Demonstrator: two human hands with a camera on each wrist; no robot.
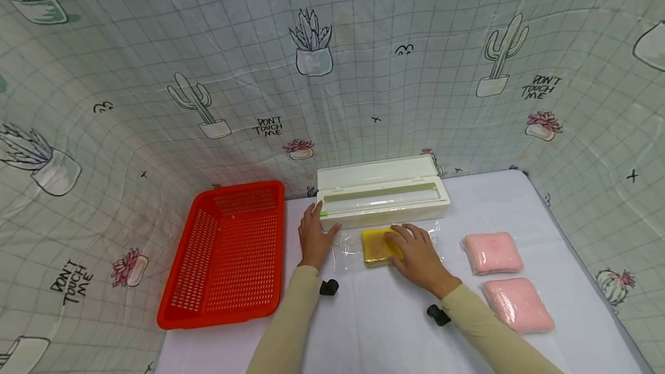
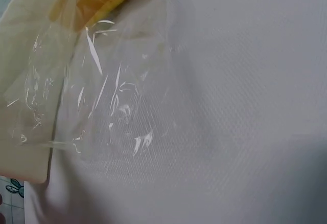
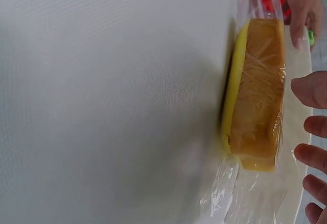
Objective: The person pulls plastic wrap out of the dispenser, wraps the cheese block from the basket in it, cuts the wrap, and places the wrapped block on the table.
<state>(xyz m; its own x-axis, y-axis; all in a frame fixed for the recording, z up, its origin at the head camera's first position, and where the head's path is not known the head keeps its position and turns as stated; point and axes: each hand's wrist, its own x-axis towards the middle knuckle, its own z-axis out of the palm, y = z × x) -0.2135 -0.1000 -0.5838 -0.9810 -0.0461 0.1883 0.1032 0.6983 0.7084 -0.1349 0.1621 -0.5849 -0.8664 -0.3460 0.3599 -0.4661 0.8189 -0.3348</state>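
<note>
On the white cloth lies a soft-looking yellow block [image 1: 375, 247] with a tan face, in front of a white cling film dispenser [image 1: 384, 212]. Clear cling film [image 2: 117, 96] covers the block and spreads past its sides in wrinkles. My right hand [image 1: 419, 257] is over the block's right side, fingers spread and fingertips near its top. In the right wrist view the fingers stand apart beside the wrapped block [image 3: 258, 96]. My left hand [image 1: 314, 238] is at the dispenser's left end, thumb apart from the fingers, close to a small green piece [image 1: 324, 213].
A red plastic basket [image 1: 280, 247] stands on the left. Two pink film-wrapped blocks, a far one [image 1: 492, 253] and a near one [image 1: 519, 305], lie on the right. The dispenser's lid [image 1: 376, 172] is raised against the patterned curtain [image 1: 363, 91].
</note>
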